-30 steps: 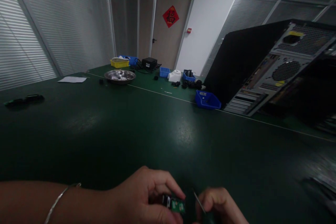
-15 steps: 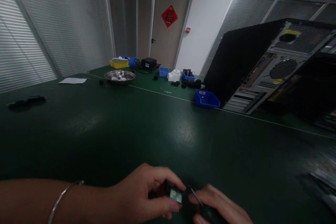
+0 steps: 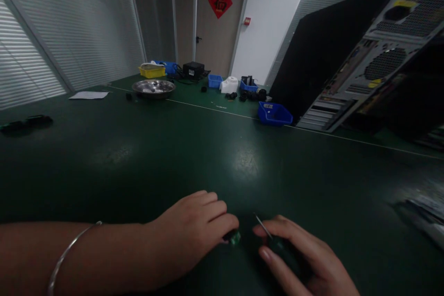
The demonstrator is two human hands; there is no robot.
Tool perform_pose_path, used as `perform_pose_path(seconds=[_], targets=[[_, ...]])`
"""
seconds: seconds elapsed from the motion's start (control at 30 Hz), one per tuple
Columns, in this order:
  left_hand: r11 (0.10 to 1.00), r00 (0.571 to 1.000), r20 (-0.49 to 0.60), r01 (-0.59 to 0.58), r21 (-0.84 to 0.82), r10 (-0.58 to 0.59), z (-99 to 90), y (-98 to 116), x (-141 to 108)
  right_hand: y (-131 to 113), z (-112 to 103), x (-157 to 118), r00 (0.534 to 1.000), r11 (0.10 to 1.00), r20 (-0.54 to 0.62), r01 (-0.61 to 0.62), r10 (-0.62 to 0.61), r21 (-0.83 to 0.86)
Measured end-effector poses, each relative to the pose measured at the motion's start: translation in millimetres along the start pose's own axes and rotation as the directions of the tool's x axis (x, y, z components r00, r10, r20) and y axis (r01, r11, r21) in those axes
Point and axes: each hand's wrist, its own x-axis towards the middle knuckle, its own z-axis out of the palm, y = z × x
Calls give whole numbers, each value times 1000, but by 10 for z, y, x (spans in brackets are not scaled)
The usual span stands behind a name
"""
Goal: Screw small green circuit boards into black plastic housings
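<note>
My left hand (image 3: 199, 229), with a silver bangle at its wrist, is closed palm-down around a small dark part with a green circuit board (image 3: 236, 239). Only the green end of that part shows past the fingers. On the right, my right hand (image 3: 305, 252) grips a screwdriver (image 3: 281, 250) by its dark handle between thumb and forefinger. Its thin metal shaft points up and left toward my left hand, and the tip touches nothing I can make out. A narrow gap separates the two hands, low over the green table (image 3: 194, 157).
A black computer tower (image 3: 305, 55) stands at the right, with a blue bin (image 3: 274, 114) beside it. At the back are a metal bowl (image 3: 153, 89), a yellow basket (image 3: 152, 72) and a black box (image 3: 193, 70). Dark pieces (image 3: 27, 122) lie at far left.
My left hand has turned over, so its back faces up and the board is mostly covered. The right hand with the screwdriver shows more fully. The view has tilted down.
</note>
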Motion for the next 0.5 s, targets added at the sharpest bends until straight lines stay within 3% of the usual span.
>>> perform_pose_path(seconds=[0.07, 0.17, 0.3, 0.4, 0.5], targets=[[999, 999, 11, -40, 25, 40, 16, -12, -16, -13, 2, -5, 1000, 1000, -7, 2, -2, 14], [997, 999, -5, -49, -67, 49, 15, -13, -39, -27, 5, -9, 1000, 999, -17, 5, -4, 46], [926, 992, -73, 72, -370, -107, 2, -22, -28, -37, 21, -7, 996, 993, 60, -77, 71, 92], [766, 946, -78, 205, -609, -315, 10, -69, 13, -38, 51, -13, 973, 983, 176, -166, 150, 82], [520, 880, 12, 291, -803, -474, 29, -113, 61, -36, 87, -31, 952, 974, 234, -218, 199, 58]])
